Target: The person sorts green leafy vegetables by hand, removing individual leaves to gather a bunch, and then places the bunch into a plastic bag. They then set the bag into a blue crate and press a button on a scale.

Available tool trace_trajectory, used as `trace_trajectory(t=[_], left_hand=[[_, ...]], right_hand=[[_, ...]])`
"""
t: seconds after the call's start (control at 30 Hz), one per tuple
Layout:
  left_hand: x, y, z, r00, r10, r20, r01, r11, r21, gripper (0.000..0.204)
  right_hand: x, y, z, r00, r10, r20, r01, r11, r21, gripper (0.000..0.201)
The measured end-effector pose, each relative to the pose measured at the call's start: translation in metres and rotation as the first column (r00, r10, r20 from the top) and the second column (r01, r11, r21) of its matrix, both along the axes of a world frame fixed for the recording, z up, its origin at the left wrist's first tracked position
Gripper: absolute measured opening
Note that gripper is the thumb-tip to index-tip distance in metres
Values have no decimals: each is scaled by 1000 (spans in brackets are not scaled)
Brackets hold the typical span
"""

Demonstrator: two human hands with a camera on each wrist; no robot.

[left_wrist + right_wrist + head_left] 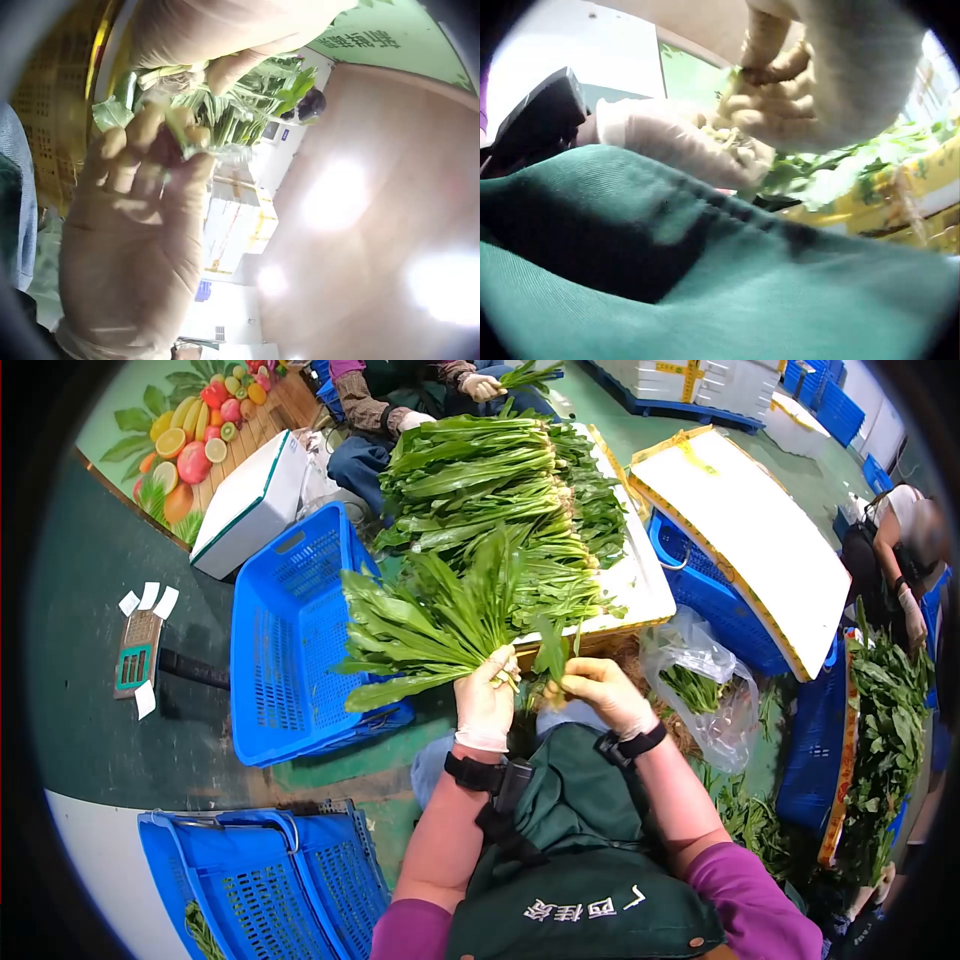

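In the head view my gloved left hand [484, 705] grips a fanned bunch of long-leafed greens [430, 625] by its stem ends. The leaves spread up and left over a blue crate. My gloved right hand [607, 695], just right of it, pinches a small single leaf [551, 651] by its stalk. The left wrist view has my left hand [232, 34] above, round the pale stem ends, and my right hand [135, 225] below with curled fingers. In the right wrist view my right hand [847, 82] is close over my left hand [682, 142].
Ahead, a large pile of greens [480, 490] lies on a white foam box lid [645, 575]. An empty-looking blue crate [255, 660] stands left, beside a scale [138, 655]. A plastic bag [725, 730] of greens sits right. Another person [365, 405] works opposite.
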State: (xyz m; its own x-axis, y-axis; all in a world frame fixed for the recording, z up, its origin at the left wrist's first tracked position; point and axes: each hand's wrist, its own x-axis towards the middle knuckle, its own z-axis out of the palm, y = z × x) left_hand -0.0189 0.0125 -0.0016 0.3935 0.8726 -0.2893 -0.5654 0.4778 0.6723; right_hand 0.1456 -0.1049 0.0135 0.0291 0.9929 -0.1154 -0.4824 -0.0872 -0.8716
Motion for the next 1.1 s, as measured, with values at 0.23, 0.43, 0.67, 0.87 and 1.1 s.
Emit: trace_trajectory(t=[0.23, 0.43, 0.67, 0.87, 1.1], left_hand=[[0, 6, 0, 961, -220, 168, 230, 972, -41, 21], [12, -4, 7, 986, -88, 144, 99, 993, -70, 26], [11, -11, 12, 991, -118, 69, 116, 993, 26, 30], [13, -10, 11, 991, -90, 99, 87, 996, 32, 31], [20, -15, 9, 999, -4, 45, 0, 995, 98, 34]], right_hand=[[-10, 16, 26, 457, -542, 705, 357, 838, 413, 27], [-46, 49, 15, 372, -526, 765, 346, 843, 411, 27], [-36, 52, 19, 612, -386, 690, 348, 915, 203, 15], [-33, 45, 30, 704, -259, 661, 280, 957, 76, 20], [-31, 45, 31, 597, -225, 770, 240, 966, 95, 18]])
